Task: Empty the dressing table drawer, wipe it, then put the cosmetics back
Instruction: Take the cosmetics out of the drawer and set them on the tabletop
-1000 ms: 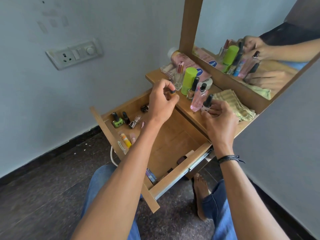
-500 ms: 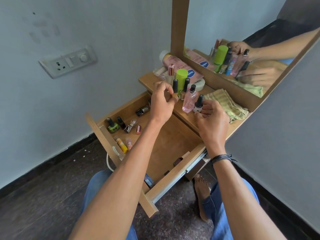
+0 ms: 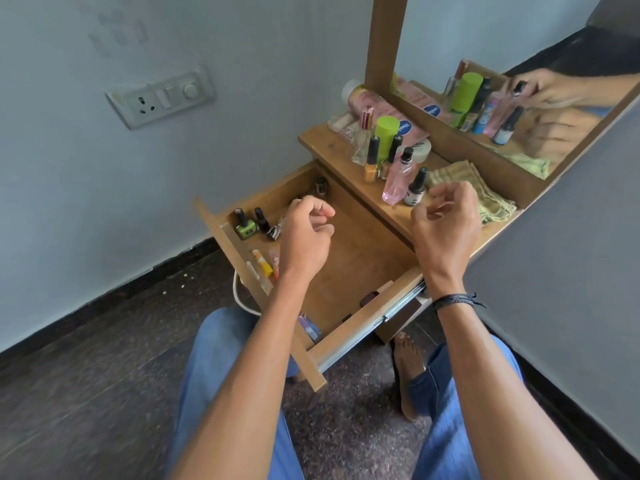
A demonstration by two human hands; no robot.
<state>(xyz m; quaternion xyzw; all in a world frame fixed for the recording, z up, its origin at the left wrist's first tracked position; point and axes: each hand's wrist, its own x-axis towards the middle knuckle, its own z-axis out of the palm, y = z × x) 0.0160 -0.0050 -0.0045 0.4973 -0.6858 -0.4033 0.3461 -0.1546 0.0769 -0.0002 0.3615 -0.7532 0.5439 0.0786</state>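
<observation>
Drawer stands pulled fully out over the person's knees, below both hands. Left hand hovers above the drawer's left half, fingers curled together against the thumb, holding nothing. Right hand hovers above the drawer's far right corner and the front edge of the surface, fingers likewise curled in, holding nothing.

Below the left wrist, a small blue-and-purple item lies against the drawer's front corner. Left of the left hand lie a yellow tube and, further out, a green nail polish bottle with a dark bottle just beside it. Beyond the left hand, another dark bottle stands at the drawer's back.

Just beyond the right hand, on the surface, stand a white bottle with a black cap and a pink perfume bottle. A folded yellow-green cloth lies beyond and right of the right hand. Further back stand a green cylinder and a white jar; a pink tube lies against the mirror.
</observation>
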